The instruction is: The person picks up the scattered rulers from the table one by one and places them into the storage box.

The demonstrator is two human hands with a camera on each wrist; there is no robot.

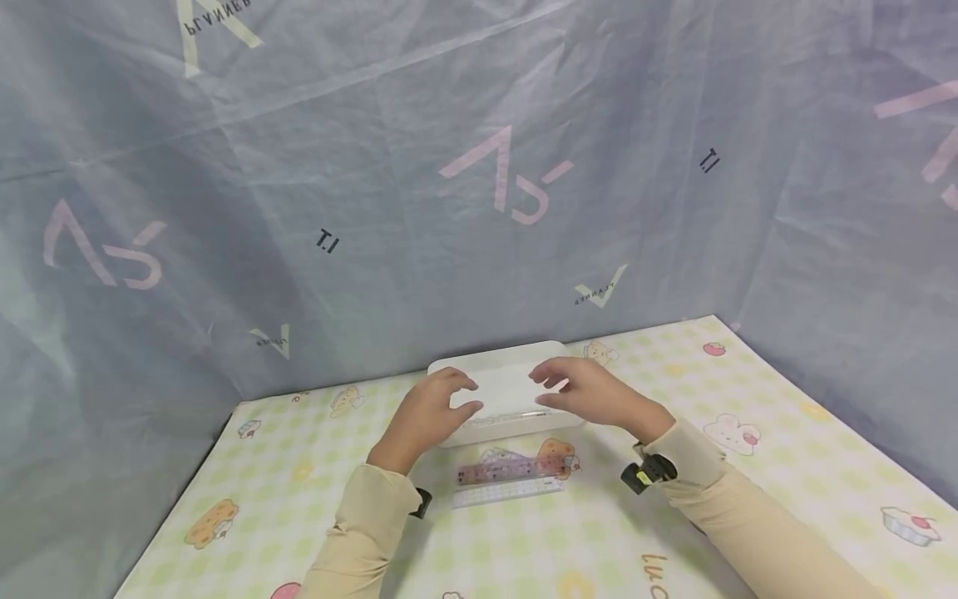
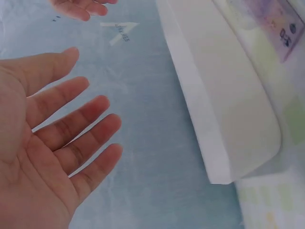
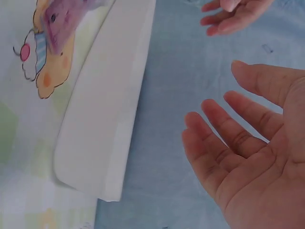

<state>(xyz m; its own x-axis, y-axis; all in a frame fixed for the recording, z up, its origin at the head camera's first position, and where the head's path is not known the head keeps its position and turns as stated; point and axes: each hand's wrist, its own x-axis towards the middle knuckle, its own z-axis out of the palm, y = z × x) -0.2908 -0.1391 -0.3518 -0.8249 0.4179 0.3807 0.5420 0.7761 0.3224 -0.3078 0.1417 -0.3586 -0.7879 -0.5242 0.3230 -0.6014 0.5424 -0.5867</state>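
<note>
A white rounded box (image 1: 516, 432) stands on the table near the curtain, open side up. Along its near inner side lies a clear, ruler-like strip (image 1: 497, 418). My left hand (image 1: 430, 409) hovers over the box's left part, and my right hand (image 1: 595, 393) over its right part. Both wrist views show the left hand (image 2: 62, 129) and right hand (image 3: 252, 152) with fingers spread and nothing held, apart from the box wall (image 2: 228, 100). In front of the box lie a pink-purple translucent ruler (image 1: 516, 471) and a clear ruler (image 1: 509, 492), side by side.
The table is covered with a green-checked cloth (image 1: 299, 507) printed with cartoon figures. A grey-blue curtain (image 1: 389, 274) hangs close behind the box and along the sides. Each wrist wears a black camera band (image 1: 649, 472).
</note>
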